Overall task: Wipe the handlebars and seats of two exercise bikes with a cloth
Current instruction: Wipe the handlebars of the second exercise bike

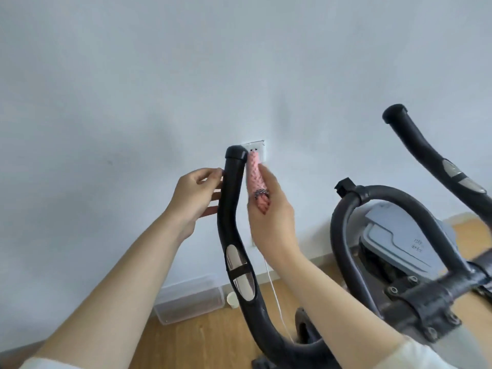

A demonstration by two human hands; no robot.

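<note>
A black left handlebar (231,198) of an exercise bike rises in the middle of the view, with a silver pulse sensor (241,272) lower on it. My right hand (271,217) holds a pink cloth (255,177) against the right side of the bar's upper end, below the end cap. My left hand (195,198) rests its fingertips on the bar's left side at the same height. The right handlebar (426,153) stands free at the right. No seat is in view.
The grey console (399,241) sits inside a black loop bar (343,235). Behind are a white wall socket (257,150), a white cable (274,288), a clear plastic box (189,299) and a paper cup (233,299) on the wooden floor.
</note>
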